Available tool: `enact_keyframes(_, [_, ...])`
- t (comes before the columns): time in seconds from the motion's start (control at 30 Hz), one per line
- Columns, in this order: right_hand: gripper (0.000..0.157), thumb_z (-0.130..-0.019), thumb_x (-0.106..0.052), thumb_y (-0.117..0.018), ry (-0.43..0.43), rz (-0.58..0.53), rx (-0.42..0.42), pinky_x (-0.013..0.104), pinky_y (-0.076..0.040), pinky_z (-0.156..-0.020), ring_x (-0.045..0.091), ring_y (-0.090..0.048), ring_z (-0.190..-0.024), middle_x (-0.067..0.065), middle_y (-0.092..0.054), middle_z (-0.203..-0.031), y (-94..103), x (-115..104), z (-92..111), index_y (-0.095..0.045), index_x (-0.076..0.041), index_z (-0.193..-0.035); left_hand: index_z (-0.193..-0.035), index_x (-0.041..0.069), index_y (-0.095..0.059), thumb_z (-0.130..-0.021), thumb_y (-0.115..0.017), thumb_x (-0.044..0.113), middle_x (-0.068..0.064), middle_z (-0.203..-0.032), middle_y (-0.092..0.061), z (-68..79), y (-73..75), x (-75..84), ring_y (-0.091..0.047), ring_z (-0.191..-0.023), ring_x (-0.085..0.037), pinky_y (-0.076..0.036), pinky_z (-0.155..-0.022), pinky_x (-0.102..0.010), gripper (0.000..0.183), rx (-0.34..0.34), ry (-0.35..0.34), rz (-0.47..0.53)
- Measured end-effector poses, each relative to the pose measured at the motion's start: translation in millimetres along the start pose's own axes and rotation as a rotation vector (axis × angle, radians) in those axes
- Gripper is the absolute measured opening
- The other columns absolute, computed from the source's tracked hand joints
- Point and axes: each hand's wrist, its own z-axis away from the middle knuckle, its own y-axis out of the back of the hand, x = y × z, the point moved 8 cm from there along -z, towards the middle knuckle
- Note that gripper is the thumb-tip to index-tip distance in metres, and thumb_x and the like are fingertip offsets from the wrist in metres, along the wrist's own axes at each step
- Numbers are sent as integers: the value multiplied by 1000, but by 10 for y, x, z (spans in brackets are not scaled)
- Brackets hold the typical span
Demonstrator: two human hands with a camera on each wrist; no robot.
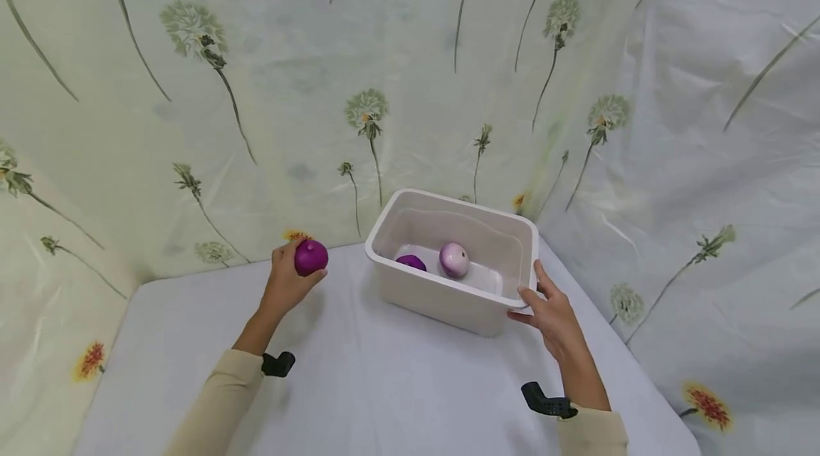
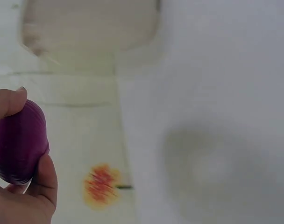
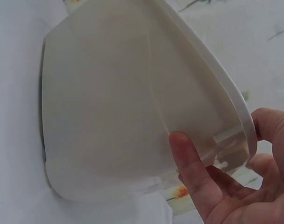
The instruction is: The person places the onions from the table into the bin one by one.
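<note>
My left hand (image 1: pixel 287 287) holds a deep purple onion (image 1: pixel 312 257) above the table, to the left of a white plastic bin (image 1: pixel 432 306). Up close in the left wrist view, thumb and fingers curl round the streaked onion (image 2: pixel 21 142). At the bin's right end, my right hand (image 1: pixel 557 319) grips the rim. The right wrist view has its thumb and fingers on both sides of the bin's edge (image 3: pixel 235 100). Inside the bin lie a pale pinkish-white onion (image 1: pixel 454 260) and a dark purple one (image 1: pixel 411 262), the latter partly hidden by the front wall.
A white-covered table (image 1: pixel 359 385) carries the bin near its back edge. Behind it and along both sides hangs a dandelion-print sheet (image 1: pixel 288 122). Each wrist wears a black camera mount (image 1: pixel 547 400).
</note>
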Motion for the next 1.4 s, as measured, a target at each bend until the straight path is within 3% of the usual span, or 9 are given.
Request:
enact_keyframes(0.13, [75,-104,-26,-53,-20,-27,5,49,-57,-90,43,-41,-140,20,-21,-162,-33,6,0,-3,-42,-158,-153,17,-35,-84,-79,25,-23,-148,-31,-176,-28,630,-48,-130,-46,-46,-103,-61,82,-10,-86,8])
enact_keyframes(0.27, [75,-104,-23,-53,-34,-53,9,49,-57,-91,42,-41,-140,20,-21,-162,-73,24,11,-4,-44,-157,-152,20,-37,-84,-80,26,-19,-148,-32,-302,-210,1188,-51,-129,-44,-48,-103,-58,81,-43,-148,47])
enact_keyframes(0.37, [74,-104,-21,-52,-29,-50,7,51,-56,-91,42,-42,-139,20,-22,-162,-105,31,-1,-5,-43,-158,-153,22,-36,-85,-80,28,-18,-148,-32,-347,-413,1472,-53,-128,-42,-48,-104,-56,81,-85,-184,59])
enact_keyframes(0.47, [74,-104,-22,-53,-21,-44,-4,50,-57,-89,42,-44,-137,20,-25,-160,-165,39,-30,-6,-40,-159,-153,23,-36,-85,-79,29,-17,-147,-34,-340,-588,1629,-54,-127,-40,-49,-104,-54,81,-124,-206,58])
enact_keyframes(0.67, [74,-103,-20,-54,-26,-40,-23,48,-59,-87,43,-45,-136,21,-27,-159,-262,90,-38,-9,-38,-160,-153,23,-36,-84,-80,31,-17,-145,-37,-272,-800,1678,-57,-125,-40,-51,-102,-53,81,-159,-210,53])
enact_keyframes(0.83, [73,-104,-20,-54,-27,-33,-19,47,-59,-86,42,-46,-135,20,-29,-158,-224,100,-16,-9,-38,-159,-154,24,-34,-85,-78,36,-19,-145,-39,-267,-912,1667,-56,-126,-40,-50,-102,-54,83,-171,-236,27])
enact_keyframes(1.03, [74,-103,-21,-54,-13,-24,-12,48,-59,-86,42,-47,-134,21,-28,-158,-142,29,-23,-9,-37,-160,-160,24,-22,-87,-73,48,-15,-161,-28,-256,-1015,1637,-33,-147,-39,-33,-114,-64,93,-213,-269,-58])
enact_keyframes(1.4, [74,-104,-23,-54,-22,-10,25,49,-58,-88,42,-46,-136,21,-27,-159,67,-2,17,-8,-41,-159,-161,23,-21,-90,-67,52,-13,-162,-27,-197,-1046,1635,-27,-150,-35,-25,-116,-66,90,-213,-279,-70])
